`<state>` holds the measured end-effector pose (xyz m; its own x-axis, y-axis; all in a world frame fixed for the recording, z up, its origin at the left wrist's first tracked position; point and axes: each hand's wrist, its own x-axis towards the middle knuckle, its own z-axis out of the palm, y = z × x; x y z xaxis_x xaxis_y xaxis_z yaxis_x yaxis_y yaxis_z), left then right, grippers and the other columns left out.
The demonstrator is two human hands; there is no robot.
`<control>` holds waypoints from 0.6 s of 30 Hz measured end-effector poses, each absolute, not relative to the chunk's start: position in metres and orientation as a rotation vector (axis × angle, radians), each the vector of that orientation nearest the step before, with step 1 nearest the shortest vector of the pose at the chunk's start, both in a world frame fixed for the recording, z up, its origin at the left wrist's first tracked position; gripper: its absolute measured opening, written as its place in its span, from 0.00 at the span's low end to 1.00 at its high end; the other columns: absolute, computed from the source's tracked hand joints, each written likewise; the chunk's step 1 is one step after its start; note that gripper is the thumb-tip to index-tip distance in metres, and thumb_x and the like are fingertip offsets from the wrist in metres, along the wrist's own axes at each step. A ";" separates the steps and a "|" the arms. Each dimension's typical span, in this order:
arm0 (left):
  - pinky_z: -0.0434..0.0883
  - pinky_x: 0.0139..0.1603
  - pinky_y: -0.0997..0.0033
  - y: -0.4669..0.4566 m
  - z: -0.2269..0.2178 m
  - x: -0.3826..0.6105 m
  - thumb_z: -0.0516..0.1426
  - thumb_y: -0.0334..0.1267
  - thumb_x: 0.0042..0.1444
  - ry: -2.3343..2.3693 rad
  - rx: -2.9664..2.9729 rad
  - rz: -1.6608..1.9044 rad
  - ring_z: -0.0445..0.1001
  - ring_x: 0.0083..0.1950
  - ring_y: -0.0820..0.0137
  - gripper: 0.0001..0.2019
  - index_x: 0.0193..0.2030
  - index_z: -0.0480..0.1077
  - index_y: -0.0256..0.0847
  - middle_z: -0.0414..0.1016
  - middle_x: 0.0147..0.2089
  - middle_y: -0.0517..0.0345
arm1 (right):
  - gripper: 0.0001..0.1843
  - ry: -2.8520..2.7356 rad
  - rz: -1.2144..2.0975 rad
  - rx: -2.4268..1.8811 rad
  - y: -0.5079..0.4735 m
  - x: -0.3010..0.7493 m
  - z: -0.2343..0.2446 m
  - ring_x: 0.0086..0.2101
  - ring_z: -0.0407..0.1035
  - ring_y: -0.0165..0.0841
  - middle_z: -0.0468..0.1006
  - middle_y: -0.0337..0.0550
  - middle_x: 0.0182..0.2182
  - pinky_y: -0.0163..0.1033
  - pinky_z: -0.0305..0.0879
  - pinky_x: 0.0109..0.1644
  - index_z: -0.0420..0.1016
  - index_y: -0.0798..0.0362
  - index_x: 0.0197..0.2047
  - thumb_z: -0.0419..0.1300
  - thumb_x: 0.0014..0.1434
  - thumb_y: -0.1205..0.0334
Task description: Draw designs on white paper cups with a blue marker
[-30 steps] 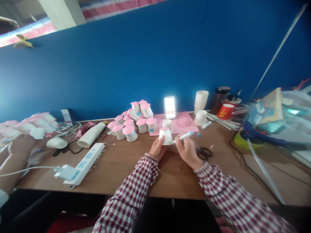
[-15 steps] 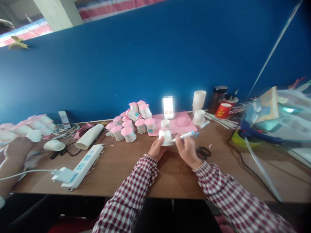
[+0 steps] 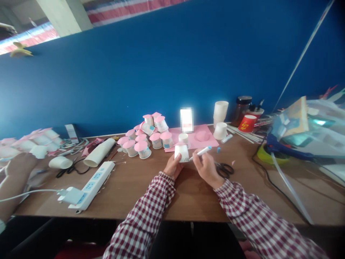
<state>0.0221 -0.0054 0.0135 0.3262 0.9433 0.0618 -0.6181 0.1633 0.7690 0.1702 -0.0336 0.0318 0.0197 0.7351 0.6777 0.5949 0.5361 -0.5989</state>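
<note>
My left hand (image 3: 174, 165) is closed around a white paper cup (image 3: 182, 153), held upside down with faint marks near its rim. In my right hand (image 3: 206, 167) is a white marker with a blue end (image 3: 202, 151), its tip at the cup's lower right side. Just behind the held cup, another small white cup (image 3: 183, 138) stands on a pink sheet (image 3: 192, 142). A round pink paper piece (image 3: 202, 135) lies on that sheet. Beside my right wrist are black-handled scissors (image 3: 225, 169), partly hidden. The marker's cap (image 3: 219, 149) appears to lie to the right.
Several cups with pink paper roofs (image 3: 142, 149) stand to the left. A power strip (image 3: 94, 185) lies nearer, and a co-worker's hand (image 3: 20, 167) is at far left. Stacked white cups (image 3: 221, 111), a red cup (image 3: 247, 123) and a blue-handled tool (image 3: 285, 149) are to the right.
The held cup has tilted slightly and shifted a little to the left. My right hand and the marker have moved slightly left with it.
</note>
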 end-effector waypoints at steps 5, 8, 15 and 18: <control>0.67 0.48 0.66 -0.007 0.016 0.021 0.62 0.38 0.50 0.544 0.817 1.168 0.73 0.43 0.66 0.21 0.51 0.69 0.32 0.75 0.44 0.48 | 0.09 -1.672 0.153 -1.105 -0.035 0.170 0.034 0.29 0.69 0.34 0.74 0.45 0.27 0.37 0.64 0.35 0.66 0.54 0.35 0.49 0.63 0.60; 0.68 0.46 0.66 -0.007 0.016 0.021 0.61 0.40 0.51 0.559 0.798 1.169 0.73 0.41 0.67 0.21 0.50 0.69 0.32 0.75 0.42 0.48 | 0.09 -1.678 0.156 -1.097 -0.036 0.170 0.035 0.29 0.69 0.34 0.73 0.44 0.27 0.37 0.63 0.34 0.66 0.54 0.34 0.49 0.63 0.61; 0.67 0.48 0.64 -0.005 0.013 0.023 0.61 0.42 0.52 0.559 0.803 1.173 0.73 0.44 0.64 0.21 0.50 0.69 0.32 0.74 0.45 0.46 | 0.08 -1.674 0.142 -1.101 -0.036 0.170 0.035 0.29 0.69 0.34 0.73 0.45 0.27 0.38 0.64 0.35 0.66 0.54 0.34 0.49 0.63 0.61; 0.67 0.49 0.64 -0.005 0.012 0.023 0.61 0.41 0.52 0.555 0.798 1.174 0.73 0.44 0.65 0.21 0.51 0.69 0.32 0.75 0.45 0.46 | 0.08 -1.672 0.135 -1.107 -0.036 0.171 0.033 0.29 0.69 0.35 0.74 0.45 0.28 0.38 0.64 0.35 0.66 0.54 0.35 0.49 0.63 0.61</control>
<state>0.0226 -0.0050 0.0125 0.3077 0.9513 0.0212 -0.5880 0.1726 0.7903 0.1706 -0.0355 0.0333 0.0074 0.7140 0.7001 0.5922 0.5609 -0.5784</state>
